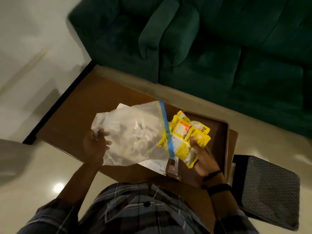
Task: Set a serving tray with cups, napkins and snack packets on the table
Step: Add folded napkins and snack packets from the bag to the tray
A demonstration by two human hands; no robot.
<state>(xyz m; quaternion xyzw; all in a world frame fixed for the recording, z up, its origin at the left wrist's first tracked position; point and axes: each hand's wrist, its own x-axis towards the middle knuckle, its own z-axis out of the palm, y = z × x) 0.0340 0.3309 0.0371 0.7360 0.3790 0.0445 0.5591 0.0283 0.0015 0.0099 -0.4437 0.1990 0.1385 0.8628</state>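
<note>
Yellow snack packets (pixel 187 137) in right hand (pixel 202 159), left hand (pixel 94 144) gripping plastic bag (pixel 133 134)

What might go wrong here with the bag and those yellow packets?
The right hand holds several yellow snack packets in a loose fan; one might slip and miss the tray.
The left hand holds the zip bag by its closed end, so anything inside could spill out.
What looks like a phone lies near the edge of the table; it could get knocked.
</note>
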